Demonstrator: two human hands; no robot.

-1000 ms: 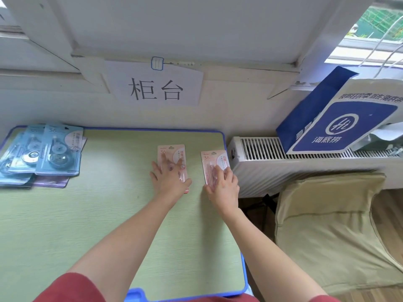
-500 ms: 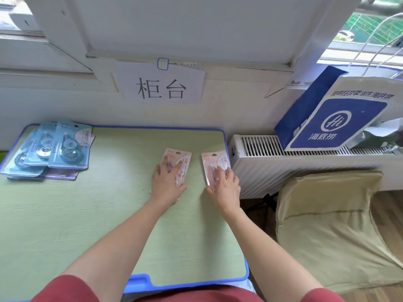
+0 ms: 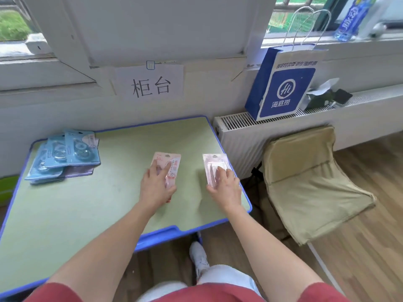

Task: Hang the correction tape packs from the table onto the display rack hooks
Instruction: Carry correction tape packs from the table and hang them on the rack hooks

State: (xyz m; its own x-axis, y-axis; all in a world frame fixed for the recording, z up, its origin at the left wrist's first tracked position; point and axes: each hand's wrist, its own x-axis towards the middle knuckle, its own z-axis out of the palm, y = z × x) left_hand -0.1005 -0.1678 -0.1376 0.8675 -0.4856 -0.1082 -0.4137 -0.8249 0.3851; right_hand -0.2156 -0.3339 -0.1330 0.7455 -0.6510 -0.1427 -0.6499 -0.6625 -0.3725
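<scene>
Two pink correction tape packs are at the right part of the green table (image 3: 87, 214). My left hand (image 3: 156, 186) grips one pink pack (image 3: 173, 164), fingers on top and thumb at its lower edge. My right hand (image 3: 225, 188) holds the other pink pack (image 3: 212, 165) near the table's right edge; a shadow beside it shows it raised a little off the surface. A pile of several blue correction tape packs (image 3: 65, 153) lies at the table's far left corner. No display rack or hooks are in view.
A white radiator (image 3: 239, 136) stands right of the table with a blue paper bag (image 3: 283, 83) on it. A beige folding chair (image 3: 309, 182) sits on the wooden floor to the right. A paper sign (image 3: 150, 83) hangs on the wall behind the table.
Both hands went from pressing flat on the pink packs to gripping them, and drew them toward the table's front. The camera has pulled back, showing more floor and my legs.
</scene>
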